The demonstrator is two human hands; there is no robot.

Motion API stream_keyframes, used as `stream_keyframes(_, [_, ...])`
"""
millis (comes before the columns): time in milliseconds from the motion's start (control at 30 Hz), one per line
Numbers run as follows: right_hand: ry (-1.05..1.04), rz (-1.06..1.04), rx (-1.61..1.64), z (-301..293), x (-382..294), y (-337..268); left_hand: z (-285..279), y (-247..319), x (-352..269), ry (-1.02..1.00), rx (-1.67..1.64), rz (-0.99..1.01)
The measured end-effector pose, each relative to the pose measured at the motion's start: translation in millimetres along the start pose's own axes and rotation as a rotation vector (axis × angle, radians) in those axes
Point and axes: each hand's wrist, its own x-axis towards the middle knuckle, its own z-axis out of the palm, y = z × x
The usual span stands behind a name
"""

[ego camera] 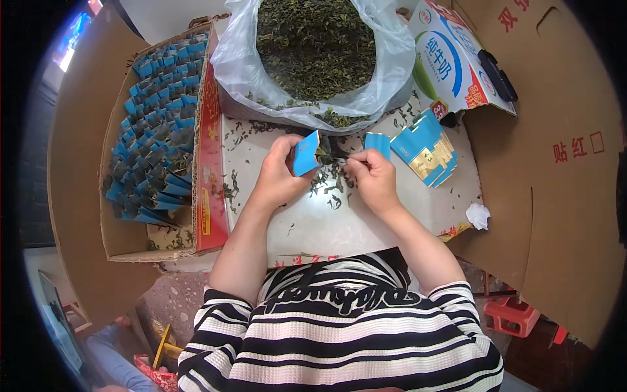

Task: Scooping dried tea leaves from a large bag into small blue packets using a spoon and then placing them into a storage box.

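Observation:
My left hand point(278, 171) grips a small blue paper packet point(305, 154) with gold edging, tilted over the white tabletop point(338, 230). Dried tea leaves point(323, 156) show at its right side, beside a dark inner pouch. My right hand point(376, 182) pinches the end of something dark and thin at that side; whether it is the pouch's edge or a separate piece, I cannot tell. Behind my right fingers lies another blue packet point(377, 140), partly covered. Fanned blue-and-gold packets point(425, 156) lie to the right. Loose leaves point(335, 186) are scattered below the hands.
A large clear plastic bag point(392, 63) of tea leaves stands at the back. On the left, a cardboard box point(209, 147) holds rows of blue packets point(161, 108). A milk carton point(443, 59), crumpled white paper point(477, 216) and cardboard sheets point(543, 196) flank the right.

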Motion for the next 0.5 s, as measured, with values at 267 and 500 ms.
stream_keyframes(267, [-0.05,0.042,0.058,-36.7,-19.5,-1.3,-0.5,-2.0,-0.7,0.03,0.075,0.042])
stream_keyframes(500, [-0.085,-0.066,0.109,-61.1,-21.9,-36.7,-0.1,0.3,-1.7,0.03,0.081,0.04])
